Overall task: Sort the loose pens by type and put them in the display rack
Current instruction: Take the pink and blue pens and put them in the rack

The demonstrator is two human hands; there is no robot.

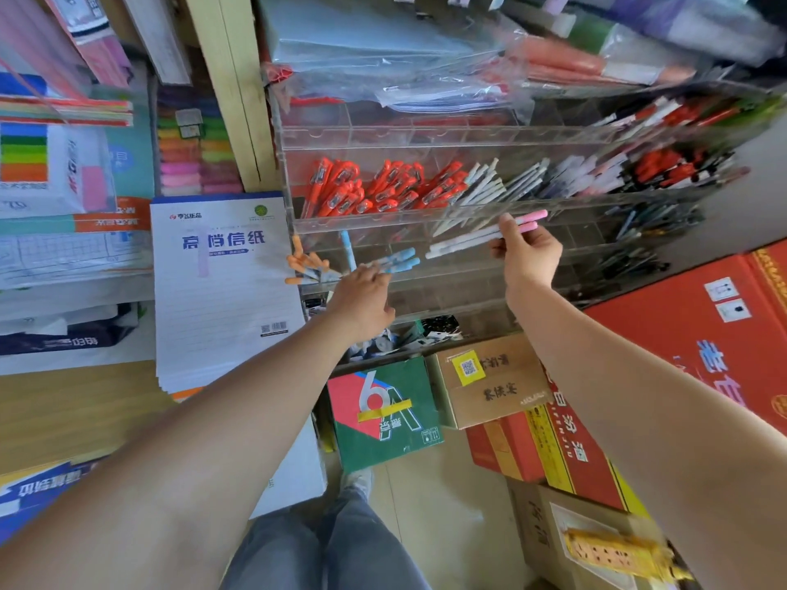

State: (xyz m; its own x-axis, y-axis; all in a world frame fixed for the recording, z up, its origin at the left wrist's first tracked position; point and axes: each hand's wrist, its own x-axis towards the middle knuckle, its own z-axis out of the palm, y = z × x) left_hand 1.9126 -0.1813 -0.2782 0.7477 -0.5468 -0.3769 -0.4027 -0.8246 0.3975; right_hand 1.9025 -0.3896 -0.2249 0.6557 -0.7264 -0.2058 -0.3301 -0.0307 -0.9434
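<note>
A clear acrylic display rack (426,140) with tiered compartments stands ahead of me. Its middle tier holds red pens (383,189) and grey-white pens (502,185). My right hand (526,253) pinches two white pens with pink caps (485,234) in front of the tier below. My left hand (362,300) holds several white pens with blue caps (396,261) at a lower compartment. Orange-capped pens (304,266) lie in the leftmost lower compartment, and one blue-capped pen (348,249) stands tilted beside them.
A stack of lined letter paper (221,291) lies left of the rack. Cardboard boxes, green (383,415), brown (489,381) and red (690,330), sit on the floor below. Plastic-wrapped stationery (383,57) lies on top of the rack. Darker pens (664,163) fill the right compartments.
</note>
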